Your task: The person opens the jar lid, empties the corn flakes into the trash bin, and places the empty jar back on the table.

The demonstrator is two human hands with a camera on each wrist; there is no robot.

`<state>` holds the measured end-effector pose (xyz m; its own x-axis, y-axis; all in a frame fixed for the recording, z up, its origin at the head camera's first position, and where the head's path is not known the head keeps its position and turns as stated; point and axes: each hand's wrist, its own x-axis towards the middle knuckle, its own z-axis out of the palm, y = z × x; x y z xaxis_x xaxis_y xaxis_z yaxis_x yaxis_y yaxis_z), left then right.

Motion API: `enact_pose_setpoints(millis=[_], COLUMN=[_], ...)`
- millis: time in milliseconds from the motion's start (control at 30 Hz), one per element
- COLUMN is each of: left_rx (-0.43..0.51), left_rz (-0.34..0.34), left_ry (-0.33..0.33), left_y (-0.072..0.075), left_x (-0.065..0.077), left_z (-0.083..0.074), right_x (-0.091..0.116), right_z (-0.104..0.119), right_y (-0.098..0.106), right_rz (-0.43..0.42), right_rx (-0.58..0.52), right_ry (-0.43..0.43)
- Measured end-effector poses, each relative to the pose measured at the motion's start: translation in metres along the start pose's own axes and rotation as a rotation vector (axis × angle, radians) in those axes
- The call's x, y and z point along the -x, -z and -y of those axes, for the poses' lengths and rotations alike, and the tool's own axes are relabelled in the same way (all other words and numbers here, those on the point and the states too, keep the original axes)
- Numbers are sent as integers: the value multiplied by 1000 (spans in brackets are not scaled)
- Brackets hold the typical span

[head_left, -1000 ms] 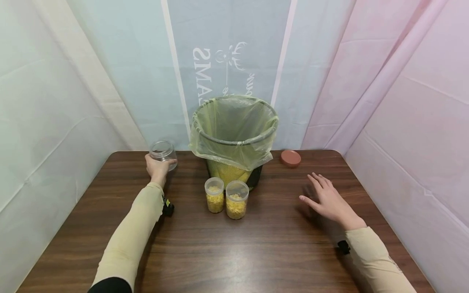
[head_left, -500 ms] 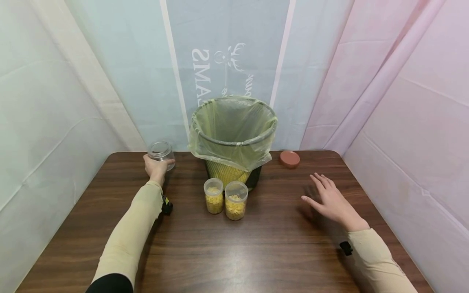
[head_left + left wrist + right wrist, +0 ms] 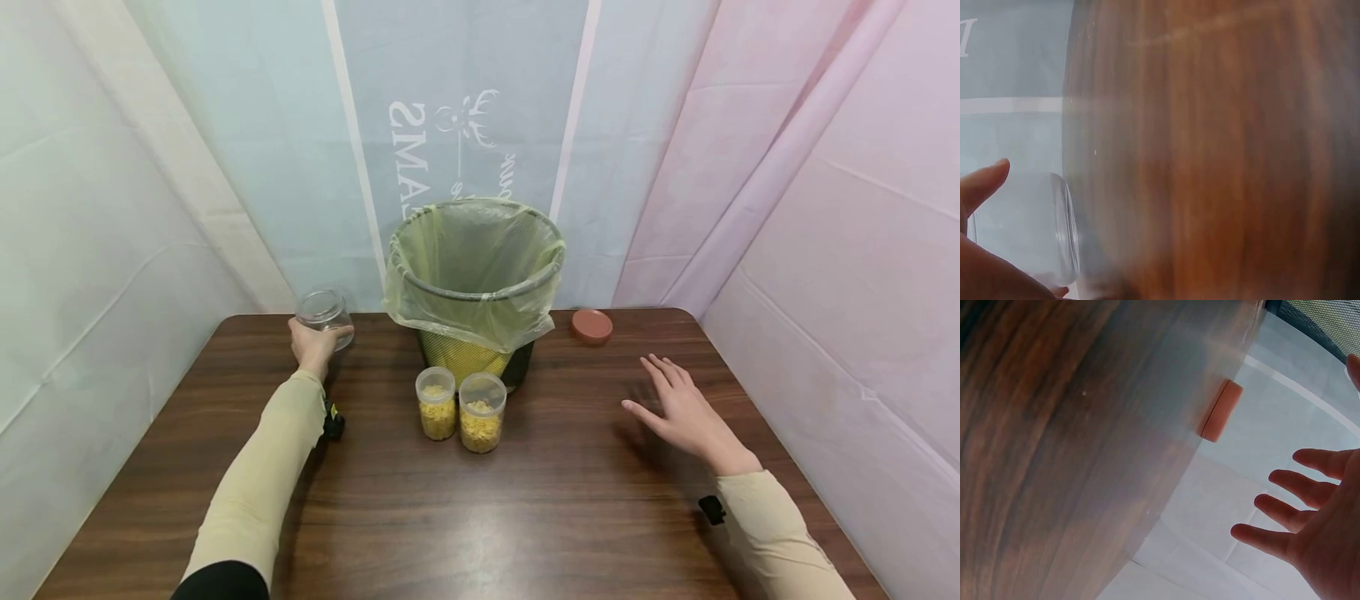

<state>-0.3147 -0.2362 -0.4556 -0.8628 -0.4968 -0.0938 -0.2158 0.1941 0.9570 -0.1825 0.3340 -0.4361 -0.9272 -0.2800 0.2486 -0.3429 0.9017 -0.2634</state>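
Note:
At the table's far left, my left hand (image 3: 315, 343) grips a clear, lidless jar (image 3: 324, 310) with thumb and fingers round its side. The left wrist view shows the jar's transparent wall and base (image 3: 1022, 225) beside the thumb; the other fingers are mostly hidden. My right hand (image 3: 686, 417) holds nothing and hovers over the table's right side, fingers spread. Beyond its fingertips lies a reddish-brown round lid (image 3: 592, 327), also seen edge-on in the right wrist view as a lid (image 3: 1222, 411).
A mesh bin (image 3: 472, 354) with a pale green liner (image 3: 487, 321) stands at the table's back middle. Before it are two clear containers, a left one (image 3: 437, 412) and a right one (image 3: 481, 425), holding yellow flakes. Cloth walls surround the wooden table (image 3: 465, 517).
My left hand and the jar have shifted slightly left, along with a slight drift of the whole view. My right hand has moved a little to the right.

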Motion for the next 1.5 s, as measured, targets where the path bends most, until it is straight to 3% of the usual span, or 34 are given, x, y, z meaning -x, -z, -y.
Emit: enact_pose_setpoints(millis=[233, 633, 933, 1267, 1500], left_rx=[-75, -123, -120, -133, -132], left_rz=[-1, 30, 76, 58, 21], left_ry=[-46, -40, -64, -116, -143], left_y=[5, 10, 22, 40, 54], left_x=[-3, -7, 10, 30, 40], left_z=[2, 6, 5, 2, 4], right_x=[0, -1, -5, -5, -6], right_z=[0, 1, 4, 15, 30], right_y=[1, 1, 3, 5, 7], right_rz=[4, -1, 0, 16, -11], right_rx=[-10, -6, -22, -32, -32], right_ry=[-15, 4, 1, 9, 63])
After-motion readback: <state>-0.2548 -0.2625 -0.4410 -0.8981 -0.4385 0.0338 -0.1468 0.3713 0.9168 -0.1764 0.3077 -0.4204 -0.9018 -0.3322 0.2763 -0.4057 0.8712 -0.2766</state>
